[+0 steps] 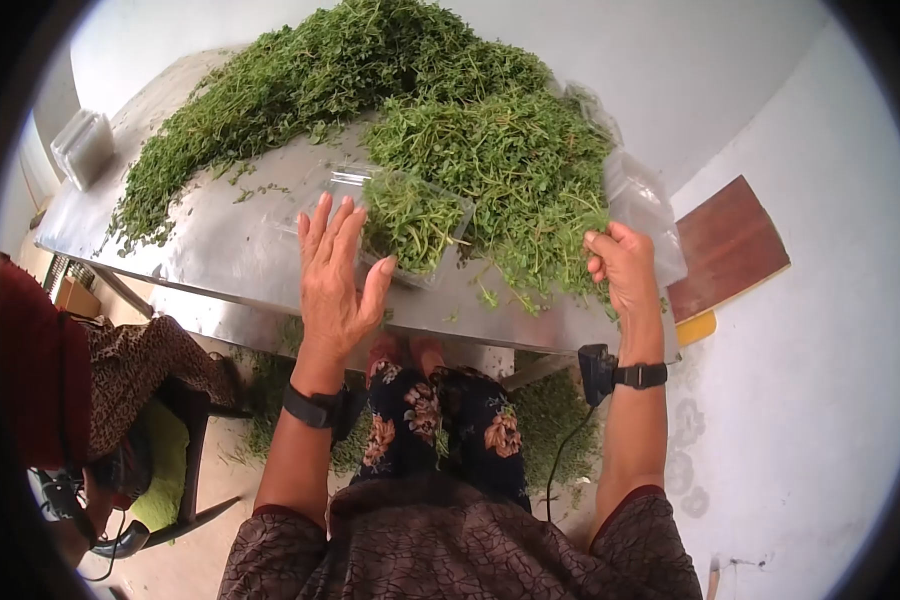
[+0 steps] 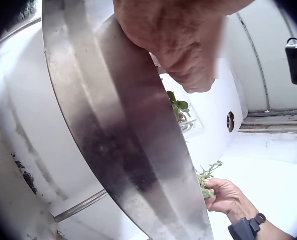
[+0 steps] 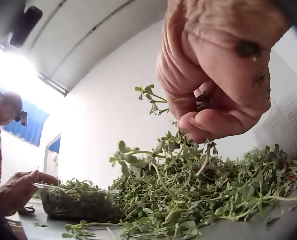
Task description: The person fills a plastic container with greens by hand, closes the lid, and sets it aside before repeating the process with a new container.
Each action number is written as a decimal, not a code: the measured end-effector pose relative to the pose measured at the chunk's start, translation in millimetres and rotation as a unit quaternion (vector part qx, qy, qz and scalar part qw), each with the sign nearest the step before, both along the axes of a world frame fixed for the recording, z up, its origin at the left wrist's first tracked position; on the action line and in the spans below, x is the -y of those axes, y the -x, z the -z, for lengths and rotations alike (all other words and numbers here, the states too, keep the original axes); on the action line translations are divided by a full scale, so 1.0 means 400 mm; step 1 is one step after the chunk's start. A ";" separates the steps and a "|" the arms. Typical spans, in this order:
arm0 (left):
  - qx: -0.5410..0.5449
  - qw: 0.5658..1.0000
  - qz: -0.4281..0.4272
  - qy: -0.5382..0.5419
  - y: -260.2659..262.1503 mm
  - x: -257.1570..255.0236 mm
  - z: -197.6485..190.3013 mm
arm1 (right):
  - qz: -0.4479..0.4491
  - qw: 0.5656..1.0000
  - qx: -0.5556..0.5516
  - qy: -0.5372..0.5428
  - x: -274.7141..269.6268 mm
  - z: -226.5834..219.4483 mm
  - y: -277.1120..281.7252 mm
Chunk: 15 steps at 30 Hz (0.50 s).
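A clear plastic box (image 1: 438, 270) filled with green sprigs stands near the metal table's front edge. The left hand (image 1: 335, 275) is beside the box's left side, fingers straight and spread, thumb near its front corner. In the right wrist view that hand (image 3: 26, 189) is at the rim of the box (image 3: 78, 204). Over the right part of the heap of greens (image 1: 500, 170), the right hand (image 1: 625, 265) pinches a few sprigs between thumb and curled fingers; the right wrist view shows the sprigs (image 3: 158, 107) sticking out from the fingers of the right hand (image 3: 213, 75).
A larger heap of greens (image 1: 300, 75) spreads along the table's back and left. Stacked clear containers stand at the left end (image 1: 83, 150) and right end (image 1: 642, 200). A reddish-brown board (image 1: 730, 245) is at the right. Another person (image 1: 45, 370) sits at the left.
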<state>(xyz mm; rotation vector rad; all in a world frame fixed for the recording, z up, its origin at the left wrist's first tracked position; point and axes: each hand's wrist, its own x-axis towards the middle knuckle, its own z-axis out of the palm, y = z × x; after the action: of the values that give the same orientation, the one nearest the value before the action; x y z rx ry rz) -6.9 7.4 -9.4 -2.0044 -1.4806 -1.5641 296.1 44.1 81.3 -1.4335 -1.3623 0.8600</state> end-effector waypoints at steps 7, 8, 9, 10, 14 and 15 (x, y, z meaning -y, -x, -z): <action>-0.021 0.998 0.027 -0.052 0.001 0.032 -0.017 | -0.037 0.985 -0.169 -0.021 0.057 0.018 0.047; -0.023 0.998 0.022 -0.052 -0.004 0.050 -0.033 | -0.049 0.982 -0.180 -0.025 0.060 0.019 0.055; -0.016 0.996 0.053 -0.066 -0.019 0.076 -0.054 | -0.053 0.982 -0.182 -0.023 0.062 0.021 0.064; -0.008 0.993 0.082 -0.079 -0.039 0.099 -0.072 | -0.061 0.979 -0.193 -0.025 0.065 0.025 0.073; 0.155 0.950 0.272 -0.005 -0.127 0.141 -0.122 | -0.091 0.968 -0.235 -0.014 0.087 0.018 0.118; 0.178 0.944 0.277 0.025 -0.144 0.144 -0.126 | -0.094 0.969 -0.230 -0.011 0.094 0.021 0.130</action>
<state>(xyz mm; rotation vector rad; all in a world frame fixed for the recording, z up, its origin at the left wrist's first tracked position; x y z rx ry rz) 50.8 -50.3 40.8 -2.4078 -1.1073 -2.2255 244.2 6.4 73.0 -1.0112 -1.1547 1.2095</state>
